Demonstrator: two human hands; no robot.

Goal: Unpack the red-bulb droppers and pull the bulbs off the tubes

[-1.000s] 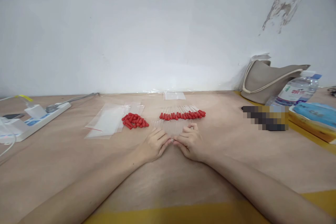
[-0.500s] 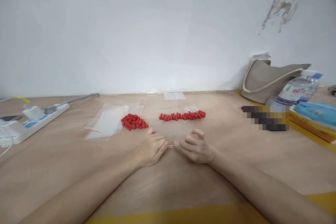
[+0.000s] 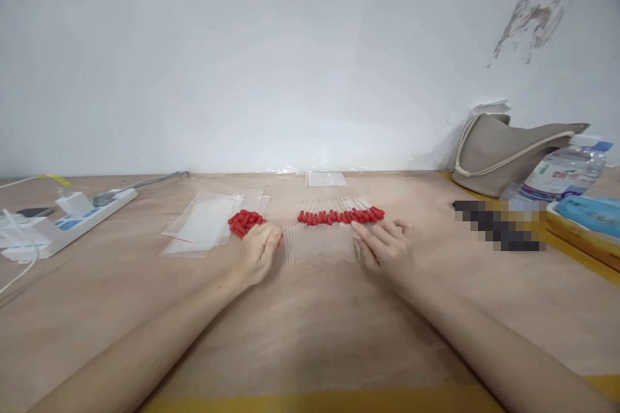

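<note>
On the table (image 3: 310,329), a row of bare glass tubes (image 3: 320,244) lies between the left hand (image 3: 259,251) and the right hand (image 3: 385,244), with a row of capped tubes (image 3: 340,213) just behind it. A pile of loose caps (image 3: 245,222) sits just behind the left hand, beside plastic bags (image 3: 201,229) further left. A power strip (image 3: 68,222) lies at the far left. A bag (image 3: 504,151) and water bottle (image 3: 564,174) stand at the far right, against the wall (image 3: 290,58).

Flat row of clear, seemingly capless tubes (image 3: 320,243)
</note>
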